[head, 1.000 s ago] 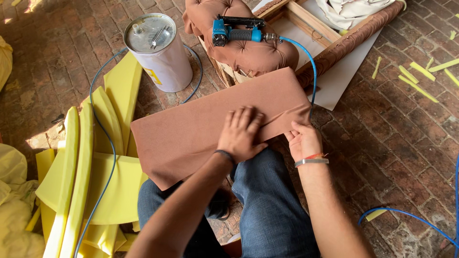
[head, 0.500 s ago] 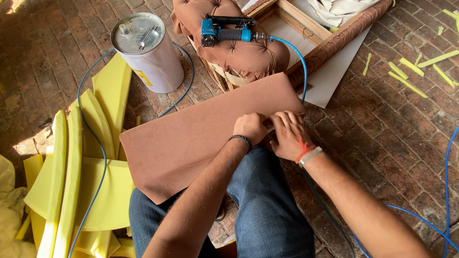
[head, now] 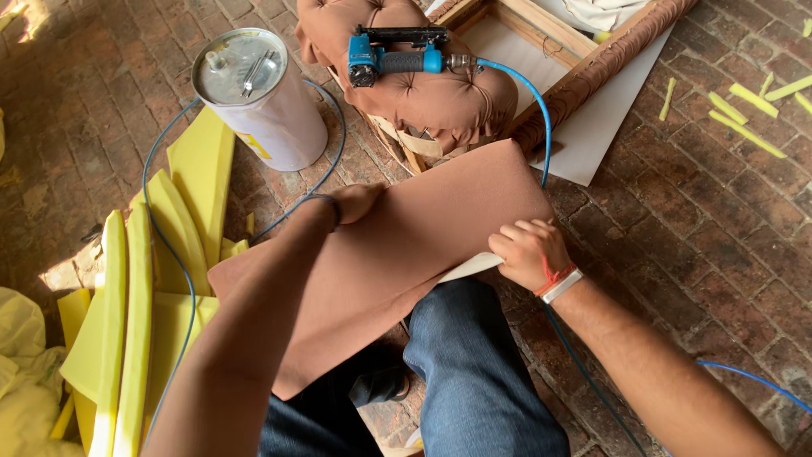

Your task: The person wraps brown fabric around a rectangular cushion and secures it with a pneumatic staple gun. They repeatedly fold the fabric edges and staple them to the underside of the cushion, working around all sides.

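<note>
On the brick floor (head: 694,220), a brown fabric-covered panel (head: 397,254) is laid across the knees. The left hand (head: 355,203) has been moved to its far edge, fingers closed there; the right hand (head: 529,250) is kept pinching the near corner, so the cover seems stretched.
</note>
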The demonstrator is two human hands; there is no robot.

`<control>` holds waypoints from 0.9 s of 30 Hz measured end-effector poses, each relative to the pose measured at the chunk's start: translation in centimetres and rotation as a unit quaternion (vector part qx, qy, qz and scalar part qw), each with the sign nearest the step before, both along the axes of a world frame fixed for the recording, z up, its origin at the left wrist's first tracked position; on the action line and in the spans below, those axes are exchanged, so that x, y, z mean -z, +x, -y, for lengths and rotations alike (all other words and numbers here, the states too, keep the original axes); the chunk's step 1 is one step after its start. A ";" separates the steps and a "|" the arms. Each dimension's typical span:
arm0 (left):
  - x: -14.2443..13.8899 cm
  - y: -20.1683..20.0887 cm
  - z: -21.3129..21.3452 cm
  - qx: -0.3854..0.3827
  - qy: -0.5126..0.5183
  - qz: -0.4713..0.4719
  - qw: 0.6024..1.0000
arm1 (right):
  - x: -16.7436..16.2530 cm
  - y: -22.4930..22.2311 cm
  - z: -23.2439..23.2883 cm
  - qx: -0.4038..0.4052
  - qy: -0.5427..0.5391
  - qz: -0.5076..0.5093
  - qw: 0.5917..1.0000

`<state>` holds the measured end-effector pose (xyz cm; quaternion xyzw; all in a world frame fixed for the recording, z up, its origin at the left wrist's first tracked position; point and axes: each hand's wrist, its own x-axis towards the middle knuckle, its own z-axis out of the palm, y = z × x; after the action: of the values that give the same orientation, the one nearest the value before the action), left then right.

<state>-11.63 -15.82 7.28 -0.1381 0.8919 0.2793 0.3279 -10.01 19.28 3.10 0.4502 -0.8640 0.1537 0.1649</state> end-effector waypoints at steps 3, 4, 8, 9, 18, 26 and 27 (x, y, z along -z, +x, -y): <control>1.7 -3.9 -5.2 0.157 0.018 -0.142 0.977 | -0.1 0.2 0.1 0.003 -0.047 0.005 0.999; 1.8 -4.9 -7.1 0.193 0.089 -0.199 0.957 | -0.1 0.2 0.2 -0.001 -0.065 0.005 0.998; 0.4 -5.6 -14.4 0.332 -0.131 -0.294 0.886 | 0.5 -0.4 0.4 -0.006 -0.099 0.000 0.995; 0.1 -5.2 -15.5 0.368 -0.210 -0.281 0.861 | 0.8 -0.6 0.4 -0.008 -0.125 -0.015 0.992; 1.6 0.0 -19.1 0.316 -0.215 -0.376 0.844 | 4.0 0.8 0.5 0.081 -0.271 0.010 0.959; 0.6 -0.2 -21.2 0.331 -0.281 -0.326 0.840 | 7.1 1.4 -1.8 0.252 -0.608 0.553 0.510; 0.6 -0.3 -21.3 0.330 -0.291 -0.335 0.833 | 7.9 1.0 -1.9 0.239 -0.620 0.533 0.524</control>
<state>-11.95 5.48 6.71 0.1772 0.9799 -0.0884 0.0261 -9.05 21.20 -4.76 -0.1547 -0.5527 0.8168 -0.0584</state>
